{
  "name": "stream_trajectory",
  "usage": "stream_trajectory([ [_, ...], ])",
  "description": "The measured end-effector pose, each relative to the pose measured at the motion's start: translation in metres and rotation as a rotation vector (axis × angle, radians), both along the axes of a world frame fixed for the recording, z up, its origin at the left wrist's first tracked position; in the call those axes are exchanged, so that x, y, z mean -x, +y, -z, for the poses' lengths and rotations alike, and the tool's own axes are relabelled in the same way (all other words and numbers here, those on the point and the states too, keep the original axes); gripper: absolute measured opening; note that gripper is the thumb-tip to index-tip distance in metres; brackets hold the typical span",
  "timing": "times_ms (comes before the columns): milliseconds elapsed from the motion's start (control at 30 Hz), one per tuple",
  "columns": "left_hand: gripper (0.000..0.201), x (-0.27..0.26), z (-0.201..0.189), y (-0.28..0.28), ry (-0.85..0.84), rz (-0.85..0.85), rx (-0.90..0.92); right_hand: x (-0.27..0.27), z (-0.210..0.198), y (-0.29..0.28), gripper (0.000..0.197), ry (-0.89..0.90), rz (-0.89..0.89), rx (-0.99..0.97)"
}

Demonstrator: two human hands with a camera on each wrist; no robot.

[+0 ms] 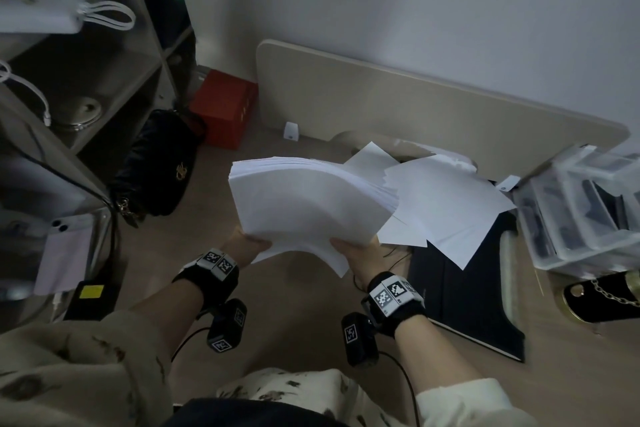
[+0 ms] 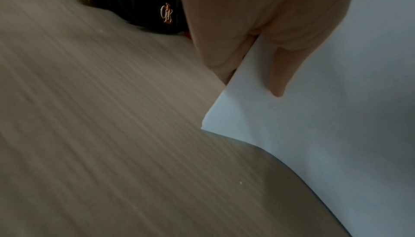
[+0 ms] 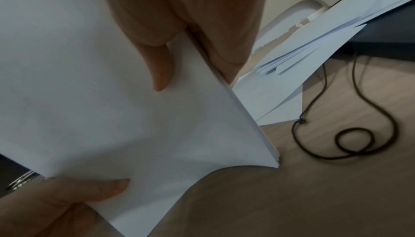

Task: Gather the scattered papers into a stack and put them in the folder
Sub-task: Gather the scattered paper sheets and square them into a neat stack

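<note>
Head view shows both hands lifting a thick stack (image 1: 308, 198) of white sheets clear of the floor (image 1: 298, 315), the left hand (image 1: 247, 246) at its near left corner and the right hand (image 1: 360, 251) at its near right corner. Held by two corners only, the stack sags between them; I judge this two-handed hold is meant to keep the sheets together while they are squared. Loose papers (image 1: 446, 204) lie fanned just beyond the stack, partly over the dark folder (image 1: 464, 295), which lies open on the floor at the right, so gathering looks unfinished.

Left wrist view has the thumb on one face of the stack's edge and the fingers (image 2: 278, 74) pressed on the other, pinching it. Right wrist view shows the same pinch: thumb to the right of the edge, fingers (image 3: 161, 66) flat on the sheet.

Much of the folder is hidden under paper, so I cannot tell whether it has a pocket or clip. How many sheets lie loose is unclear. A black cord (image 3: 350, 139) curls on the floor near the papers.
</note>
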State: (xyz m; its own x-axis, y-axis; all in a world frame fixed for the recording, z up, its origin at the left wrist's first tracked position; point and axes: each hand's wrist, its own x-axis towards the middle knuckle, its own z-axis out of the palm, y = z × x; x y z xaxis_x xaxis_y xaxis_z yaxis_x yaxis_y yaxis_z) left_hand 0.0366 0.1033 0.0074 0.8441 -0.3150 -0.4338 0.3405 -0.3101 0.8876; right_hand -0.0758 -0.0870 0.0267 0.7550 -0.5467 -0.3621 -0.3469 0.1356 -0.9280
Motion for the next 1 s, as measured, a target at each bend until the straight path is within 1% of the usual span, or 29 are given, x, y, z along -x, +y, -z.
stream_trajectory([
  [100,0.05,0.001,0.004,0.0,-0.022,0.013,-0.015,-0.002,0.001,-0.001,0.026,0.002,0.0,0.021],
  [200,0.043,-0.001,0.003,0.001,0.008,0.02,0.009,-0.002,0.006,-0.002,0.023,0.023,-0.008,0.027],
  [267,0.038,-0.001,-0.001,0.001,0.041,0.057,0.057,-0.001,0.008,-0.002,0.023,0.028,-0.005,0.02],
  [333,0.032,-0.001,-0.006,-0.001,0.052,0.104,0.059,-0.003,0.01,-0.002,0.022,0.039,0.003,0.02],
  [367,0.032,-0.002,-0.006,-0.001,0.04,0.117,0.051,-0.003,0.01,-0.002,0.022,0.046,0.008,0.024],
  [400,0.037,-0.003,-0.007,-0.001,0.034,0.13,0.035,-0.003,0.009,-0.003,0.021,0.056,0.008,0.023],
  [467,0.051,-0.005,-0.01,-0.003,0.038,0.149,-0.008,-0.001,0.01,-0.008,0.019,0.044,0.025,0.009],
  [533,0.057,-0.006,-0.016,-0.006,0.06,0.184,-0.055,0.0,0.012,-0.015,0.036,0.078,0.039,0.03],
  [567,0.053,-0.007,-0.018,-0.008,0.059,0.203,-0.082,0.0,0.013,-0.017,0.041,0.096,0.037,0.049],
  [600,0.045,-0.007,-0.023,-0.01,0.06,0.219,-0.097,0.0,0.013,-0.019,0.04,0.101,0.029,0.069],
  [667,0.028,-0.007,-0.026,-0.015,0.046,0.286,-0.118,0.001,0.013,-0.023,0.023,0.082,0.046,0.097],
  [700,0.025,-0.006,-0.026,-0.016,0.045,0.322,-0.109,0.002,0.013,-0.024,0.015,0.075,0.062,0.102],
  [733,0.024,-0.005,-0.027,-0.018,0.067,0.342,-0.091,0.005,0.011,-0.026,0.014,0.075,0.071,0.085],
  [800,0.029,-0.001,-0.024,-0.022,0.143,0.345,-0.019,0.01,0.011,-0.031,0.018,0.069,0.097,0.016],
  [833,0.027,0.0,-0.022,-0.024,0.184,0.345,0.016,0.013,0.011,-0.032,0.019,0.065,0.108,-0.016],
  [900,0.014,0.005,-0.018,-0.027,0.237,0.342,0.073,0.017,0.01,-0.036,0.019,0.06,0.1,-0.054],
  [933,0.013,0.007,-0.017,-0.028,0.261,0.347,0.087,0.018,0.011,-0.038,0.02,0.06,0.092,-0.06],
  [967,0.017,0.008,-0.017,-0.028,0.273,0.343,0.102,0.019,0.011,-0.039,0.021,0.052,0.089,-0.07],
  [1000,0.028,0.008,-0.016,-0.027,0.283,0.335,0.102,0.019,0.011,-0.041,0.021,0.051,0.083,-0.073],
])
